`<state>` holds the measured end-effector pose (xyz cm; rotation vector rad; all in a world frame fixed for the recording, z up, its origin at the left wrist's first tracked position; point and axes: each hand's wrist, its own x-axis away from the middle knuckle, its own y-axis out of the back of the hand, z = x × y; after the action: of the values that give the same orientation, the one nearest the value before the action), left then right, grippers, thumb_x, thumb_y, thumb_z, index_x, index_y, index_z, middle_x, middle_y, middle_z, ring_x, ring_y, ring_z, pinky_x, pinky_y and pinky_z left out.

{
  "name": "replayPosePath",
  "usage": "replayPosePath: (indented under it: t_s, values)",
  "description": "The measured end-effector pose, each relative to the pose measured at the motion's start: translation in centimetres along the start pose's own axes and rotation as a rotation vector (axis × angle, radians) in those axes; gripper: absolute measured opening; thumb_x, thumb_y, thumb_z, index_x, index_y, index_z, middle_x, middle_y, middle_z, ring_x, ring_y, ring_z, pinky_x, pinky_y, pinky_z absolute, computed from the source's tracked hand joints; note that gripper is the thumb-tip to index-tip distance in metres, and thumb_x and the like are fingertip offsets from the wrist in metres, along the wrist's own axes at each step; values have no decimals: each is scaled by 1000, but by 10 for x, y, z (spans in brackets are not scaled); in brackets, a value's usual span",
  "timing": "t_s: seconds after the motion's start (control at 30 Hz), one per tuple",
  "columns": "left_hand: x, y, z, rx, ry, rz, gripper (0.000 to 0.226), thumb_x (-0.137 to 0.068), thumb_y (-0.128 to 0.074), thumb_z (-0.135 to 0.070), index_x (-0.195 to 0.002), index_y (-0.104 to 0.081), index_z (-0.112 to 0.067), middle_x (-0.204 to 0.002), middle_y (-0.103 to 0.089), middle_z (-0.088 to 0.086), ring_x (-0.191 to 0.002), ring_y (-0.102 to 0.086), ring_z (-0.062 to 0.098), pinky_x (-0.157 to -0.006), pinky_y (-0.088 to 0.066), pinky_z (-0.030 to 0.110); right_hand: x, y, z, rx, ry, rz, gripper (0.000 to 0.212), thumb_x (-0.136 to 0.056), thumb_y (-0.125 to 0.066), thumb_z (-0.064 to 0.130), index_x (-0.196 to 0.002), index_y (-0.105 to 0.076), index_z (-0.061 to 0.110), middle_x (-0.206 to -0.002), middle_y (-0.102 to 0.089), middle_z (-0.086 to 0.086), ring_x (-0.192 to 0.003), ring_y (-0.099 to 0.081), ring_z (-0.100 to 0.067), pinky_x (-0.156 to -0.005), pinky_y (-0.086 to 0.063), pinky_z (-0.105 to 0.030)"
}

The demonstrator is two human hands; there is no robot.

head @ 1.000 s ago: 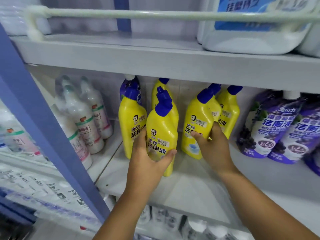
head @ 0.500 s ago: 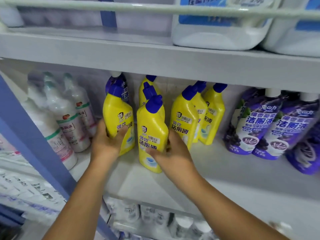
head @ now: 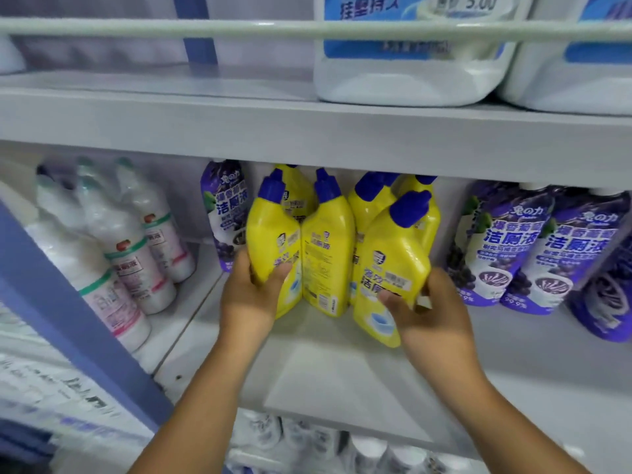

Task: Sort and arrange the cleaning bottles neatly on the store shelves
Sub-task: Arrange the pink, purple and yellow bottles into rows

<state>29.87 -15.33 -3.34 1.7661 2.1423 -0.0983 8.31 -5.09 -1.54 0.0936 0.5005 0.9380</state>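
Note:
Several yellow bottles with blue caps stand clustered on the middle shelf (head: 342,378). My left hand (head: 251,299) grips the leftmost yellow bottle (head: 272,234) near its base, thumb across its front. My right hand (head: 427,313) grips the front right yellow bottle (head: 393,261) low down; that bottle tilts to the right and sits nearest the shelf's front. Between them stands a yellow bottle (head: 326,248) turned sideways. More yellow bottles (head: 367,203) stand behind, partly hidden.
A lone purple bottle (head: 224,206) stands behind the yellow ones on the left. Purple bottles (head: 533,248) fill the right. White bottles (head: 133,248) stand beyond a blue upright (head: 68,313). Big white jugs (head: 407,63) sit on the upper shelf behind a rail.
My right hand moved from the middle yellow bottle to the front right one and pulled it forward, tilted. The left hand stays on the leftmost bottle. The camera shifted left.

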Motion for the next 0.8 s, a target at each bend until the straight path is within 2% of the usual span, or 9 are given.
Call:
replayPosePath:
  t_s: [0.07, 0.13, 0.2, 0.3, 0.4, 0.47, 0.6, 0.7, 0.8]
  values:
    - [-7, 4, -2, 86, -67, -69, 26, -94, -55, -52, -97, -62, -28, -86, -72, -10, -83, -68, 6, -75, -50, 19, -1, 0, -7, 40, -18, 27, 29, -83, -81, 23, -104, -62, 29, -94, -66, 18, -89, -61, 10, -77, -48, -16]
    - [-25, 14, -4, 169, -112, -258, 25, -101, -51, -43, -98, -62, -21, -91, -70, -1, -83, -66, 8, -76, -50, 23, -4, 0, -10, 68, -26, 71, 29, -85, -79, 26, -108, -62, 29, -97, -67, 19, -91, -60, 13, -74, -43, -7]
    - [-56, 26, -3, 133, -104, -367, 12, -100, -63, -26, -104, -57, -17, -92, -64, -4, -79, -62, -3, -75, -48, 20, -10, 0, -10, 57, -48, 123, 28, -85, -79, 28, -107, -61, 34, -100, -68, 20, -93, -60, 12, -79, -46, -16]
    - [-103, 28, -2, 1, -30, -273, 38, -84, -79, -31, -111, -52, -27, -102, -64, -5, -90, -64, 6, -79, -51, 26, -15, -1, -9, 36, -76, 155, 32, -86, -79, 26, -101, -58, 44, -102, -69, 24, -96, -61, 8, -84, -49, -31]
    - [-127, 20, 8, -107, 124, -175, 49, -79, -83, -36, -118, -56, -22, -102, -66, -7, -94, -67, 16, -76, -48, 25, -12, -2, -8, 57, -78, 148, 33, -85, -79, 27, -101, -56, 44, -101, -69, 23, -94, -61, 10, -83, -50, -31]
    - [-129, 21, 11, -110, 149, -173, 49, -75, -82, -43, -114, -59, -25, -96, -70, -10, -93, -70, 19, -80, -56, 32, -12, -2, -7, 55, -86, 141, 33, -86, -79, 27, -98, -54, 45, -99, -68, 25, -91, -58, 17, -78, -48, -25]
    - [-85, 38, 6, -72, 114, -190, 41, -75, -81, -43, -107, -57, -33, -96, -73, -12, -89, -72, 14, -86, -59, 48, -12, -2, -4, 36, -96, 157, 32, -86, -79, 25, -97, -55, 43, -97, -66, 28, -89, -59, 17, -73, -45, -16]
    - [-18, 59, -11, -32, 133, -226, 35, -84, -82, -29, -109, -58, -33, -91, -74, -14, -81, -70, 2, -83, -59, 41, -12, -1, -5, 20, -112, 167, 31, -86, -79, 25, -104, -59, 39, -99, -68, 26, -94, -61, 9, -75, -47, -19]
    - [41, 76, -32, 23, 172, -179, 33, -83, -84, -23, -104, -63, -38, -92, -77, -16, -83, -74, 7, -76, -57, 36, -17, 3, -6, 39, -132, 210, 29, -86, -79, 30, -109, -63, 33, -102, -71, 20, -97, -63, 1, -75, -46, -17]
